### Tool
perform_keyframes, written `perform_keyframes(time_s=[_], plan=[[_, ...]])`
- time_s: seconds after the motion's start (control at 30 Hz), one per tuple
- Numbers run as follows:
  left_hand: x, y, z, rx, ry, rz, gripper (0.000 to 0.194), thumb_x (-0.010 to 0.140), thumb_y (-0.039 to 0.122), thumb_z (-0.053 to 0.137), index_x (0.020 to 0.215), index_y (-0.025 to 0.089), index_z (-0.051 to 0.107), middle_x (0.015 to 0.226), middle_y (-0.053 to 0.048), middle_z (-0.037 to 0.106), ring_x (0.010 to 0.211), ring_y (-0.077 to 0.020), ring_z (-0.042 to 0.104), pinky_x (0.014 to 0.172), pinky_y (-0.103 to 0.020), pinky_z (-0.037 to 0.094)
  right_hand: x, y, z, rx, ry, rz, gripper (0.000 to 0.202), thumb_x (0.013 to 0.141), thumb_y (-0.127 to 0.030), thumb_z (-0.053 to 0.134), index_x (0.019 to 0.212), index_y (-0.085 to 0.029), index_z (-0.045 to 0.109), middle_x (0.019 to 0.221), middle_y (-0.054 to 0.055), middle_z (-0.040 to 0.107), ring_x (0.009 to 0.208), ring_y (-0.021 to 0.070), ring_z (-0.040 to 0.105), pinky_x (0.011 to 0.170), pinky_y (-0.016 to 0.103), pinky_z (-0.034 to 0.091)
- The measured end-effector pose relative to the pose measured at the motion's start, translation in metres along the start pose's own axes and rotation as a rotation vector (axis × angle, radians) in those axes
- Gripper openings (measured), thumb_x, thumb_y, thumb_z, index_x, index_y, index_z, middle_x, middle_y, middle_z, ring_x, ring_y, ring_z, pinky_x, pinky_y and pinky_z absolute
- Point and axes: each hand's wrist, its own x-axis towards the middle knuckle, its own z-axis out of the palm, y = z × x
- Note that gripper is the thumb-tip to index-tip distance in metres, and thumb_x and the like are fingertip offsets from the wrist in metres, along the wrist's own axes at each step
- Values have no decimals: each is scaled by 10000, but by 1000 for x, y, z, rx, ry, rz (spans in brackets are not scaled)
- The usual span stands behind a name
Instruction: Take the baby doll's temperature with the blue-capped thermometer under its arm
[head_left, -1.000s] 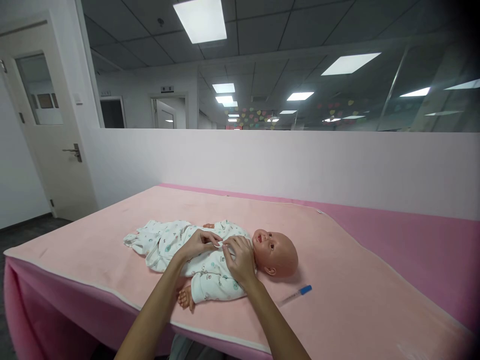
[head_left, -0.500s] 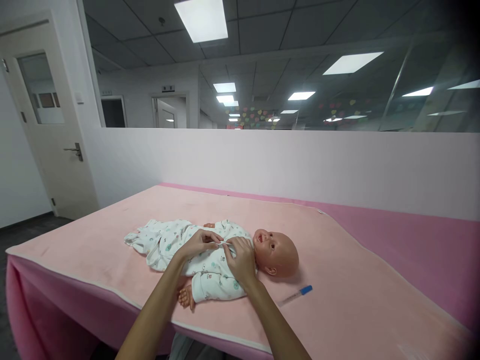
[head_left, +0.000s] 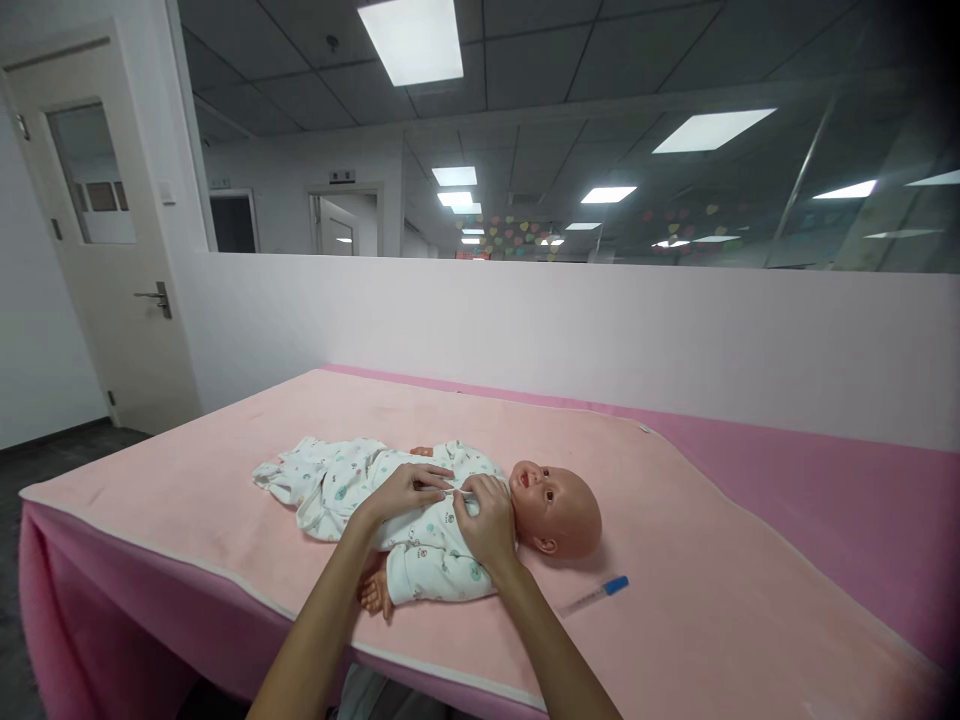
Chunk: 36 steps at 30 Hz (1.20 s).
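Note:
A baby doll (head_left: pixel 556 508) lies on its back across the pink-covered table, head to the right, mouth and eyes facing up. It wears a white one-piece baby outfit (head_left: pixel 337 485) with small green and brown prints. Over the doll's chest my left hand (head_left: pixel 409 492) pinches the cloth of the outfit. My right hand (head_left: pixel 486 515), close beside it near the doll's neck, pinches the same front edge. A thin white strip of cloth shows between my fingertips; whether a fastener is there is too small to tell.
A clear thermometer-like stick with a blue cap (head_left: pixel 616 585) lies right of my right forearm. A peach pad (head_left: pixel 697 620) covers the table over a pink cloth (head_left: pixel 847 500). The table's near edge runs below my forearms. Behind stands a white half wall (head_left: pixel 562 330) with glass above.
The whole view has shifted slightly, so everything sits a little further right. Both hands stay at the doll's chest, with only small finger movement.

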Motion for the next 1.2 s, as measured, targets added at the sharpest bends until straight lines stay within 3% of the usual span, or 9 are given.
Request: perform_keyframes(time_s=[0.2,0.5,0.7,1.07,1.2], plan=[[-1,0,-4,-47,-56,-10,249,715,281,630,947,216,694,1225,-83,551,1055,-235,538,788,-301,461,1,0,-1,30,14,-16,102,755,-148,475,662,-191,466,675,7,523,693,151,465,657,273,323],[-2,-1,2,-146,96,15,150,678,258,661,758,140,707,898,-85,672,840,-195,605,732,-288,483,1,-1,-2,23,-27,-18,120,809,-200,486,699,-188,533,702,15,561,724,156,486,685,281,320],[-1,0,2,-38,183,-21,186,673,281,664,787,144,717,800,-72,698,774,-194,611,701,-282,479,1,0,-1,28,-4,-25,125,816,-203,483,707,-186,540,704,15,566,723,152,491,681,276,330],[-2,-3,3,-8,91,32,203,704,306,635,831,170,716,1021,-89,648,933,-205,593,784,-281,487,1,0,-2,27,-3,-23,129,818,-191,461,712,-189,534,714,23,566,727,156,493,685,279,343],[-2,-4,4,-21,113,38,197,707,305,635,812,159,715,988,-96,654,916,-205,595,780,-289,490,1,-1,-2,40,-12,-13,138,828,-197,449,712,-187,523,713,23,562,723,158,484,684,283,336]])
